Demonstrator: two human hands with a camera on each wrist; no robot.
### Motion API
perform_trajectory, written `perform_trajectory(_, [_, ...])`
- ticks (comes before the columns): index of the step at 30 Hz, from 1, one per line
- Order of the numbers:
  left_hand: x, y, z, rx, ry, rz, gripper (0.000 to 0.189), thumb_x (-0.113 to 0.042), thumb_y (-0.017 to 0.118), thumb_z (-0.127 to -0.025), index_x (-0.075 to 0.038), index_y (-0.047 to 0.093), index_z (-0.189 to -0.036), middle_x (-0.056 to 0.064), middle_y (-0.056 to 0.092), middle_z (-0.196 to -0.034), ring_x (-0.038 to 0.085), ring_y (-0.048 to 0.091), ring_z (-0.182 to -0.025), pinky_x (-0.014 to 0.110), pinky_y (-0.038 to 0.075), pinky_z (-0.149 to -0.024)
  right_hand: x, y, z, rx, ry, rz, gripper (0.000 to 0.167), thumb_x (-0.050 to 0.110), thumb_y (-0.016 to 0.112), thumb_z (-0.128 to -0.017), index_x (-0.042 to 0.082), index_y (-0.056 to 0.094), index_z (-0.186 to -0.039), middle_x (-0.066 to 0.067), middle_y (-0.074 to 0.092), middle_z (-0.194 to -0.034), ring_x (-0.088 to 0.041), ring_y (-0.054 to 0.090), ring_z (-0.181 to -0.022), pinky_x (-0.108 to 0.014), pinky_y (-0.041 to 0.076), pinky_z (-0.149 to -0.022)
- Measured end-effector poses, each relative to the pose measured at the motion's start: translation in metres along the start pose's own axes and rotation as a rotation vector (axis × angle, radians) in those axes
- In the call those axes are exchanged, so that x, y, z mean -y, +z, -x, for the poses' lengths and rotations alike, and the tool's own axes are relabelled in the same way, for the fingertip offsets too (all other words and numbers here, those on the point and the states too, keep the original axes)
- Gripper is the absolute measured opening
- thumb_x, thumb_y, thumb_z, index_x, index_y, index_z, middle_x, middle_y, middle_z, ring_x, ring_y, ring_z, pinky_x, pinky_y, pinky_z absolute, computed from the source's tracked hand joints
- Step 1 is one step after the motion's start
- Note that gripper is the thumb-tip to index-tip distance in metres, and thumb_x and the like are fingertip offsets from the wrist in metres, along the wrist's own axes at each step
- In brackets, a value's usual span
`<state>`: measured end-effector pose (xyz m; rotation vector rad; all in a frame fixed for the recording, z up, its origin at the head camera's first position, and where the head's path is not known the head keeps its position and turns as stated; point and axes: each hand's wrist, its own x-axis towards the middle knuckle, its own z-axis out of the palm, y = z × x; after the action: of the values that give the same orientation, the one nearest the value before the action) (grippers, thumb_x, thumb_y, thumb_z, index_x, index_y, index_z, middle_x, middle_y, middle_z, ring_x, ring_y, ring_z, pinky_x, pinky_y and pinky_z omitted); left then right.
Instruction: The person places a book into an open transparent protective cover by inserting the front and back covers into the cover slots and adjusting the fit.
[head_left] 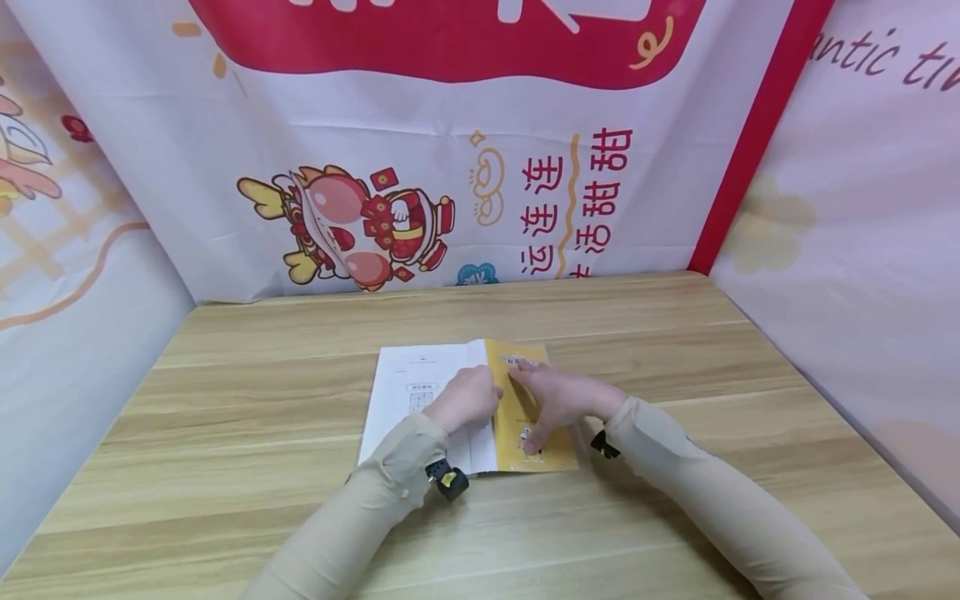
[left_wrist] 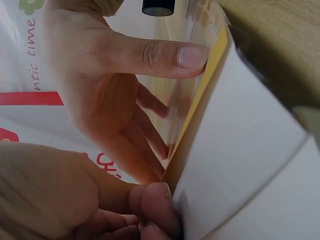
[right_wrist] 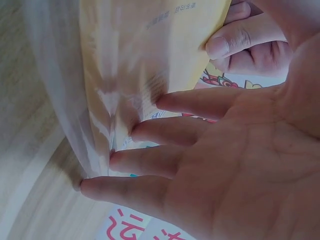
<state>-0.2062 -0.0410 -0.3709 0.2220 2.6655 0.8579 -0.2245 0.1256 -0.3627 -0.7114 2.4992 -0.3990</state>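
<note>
A booklet lies spread on the table, with a white printed page on the left and its yellow cover flap on the right. Clear plastic film sheathes the yellow flap and juts past its outer edge. My left hand pinches the flap's inner edge between thumb and fingers. In the right wrist view, the left thumb sits on that yellow edge. Spread across the film-covered flap is my right hand, its fingers straight and their tips against the plastic. The right thumb also touches the film.
The booklet rests mid-way on a wood-grain table. A white printed curtain rises behind the table's back edge, with more printed cloth along the right side. Each wrist wears a small black camera.
</note>
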Motion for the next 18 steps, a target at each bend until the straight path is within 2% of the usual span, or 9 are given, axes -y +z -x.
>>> perform_trajectory(8, [0.004, -0.005, 0.001, 0.063, 0.027, 0.076, 0.022, -0.010, 0.049, -0.102, 0.001, 0.060, -0.087, 0.009, 0.064, -0.062, 0.016, 0.057, -0.047, 0.022, 0.046, -0.043, -0.004, -0.001, -0.001, 0.004, -0.021, 0.003, 0.118, 0.037, 0.092, -0.066, 0.006, 0.022, -0.156, -0.013, 0.011, -0.162, -0.035, 0.012, -0.146, -0.049, 0.018, -0.116])
perform_trajectory(14, [0.003, -0.012, 0.005, 0.168, -0.008, 0.114, 0.023, -0.010, 0.050, -0.101, 0.000, 0.062, -0.085, 0.009, 0.063, -0.060, 0.018, 0.062, -0.049, 0.026, 0.052, -0.048, -0.005, -0.001, 0.000, 0.004, -0.017, 0.012, 0.118, 0.039, 0.092, -0.066, 0.006, 0.023, -0.156, -0.014, 0.010, -0.162, -0.035, 0.011, -0.146, -0.050, 0.017, -0.116])
perform_trajectory(18, [0.002, -0.013, 0.005, 0.186, -0.020, 0.109, 0.024, -0.010, 0.050, -0.101, 0.001, 0.063, -0.085, 0.009, 0.063, -0.060, 0.017, 0.061, -0.049, 0.024, 0.051, -0.047, -0.003, -0.002, 0.003, 0.006, -0.008, 0.029, 0.118, 0.041, 0.092, -0.066, 0.006, 0.023, -0.156, -0.015, 0.010, -0.162, -0.036, 0.012, -0.146, -0.051, 0.018, -0.115])
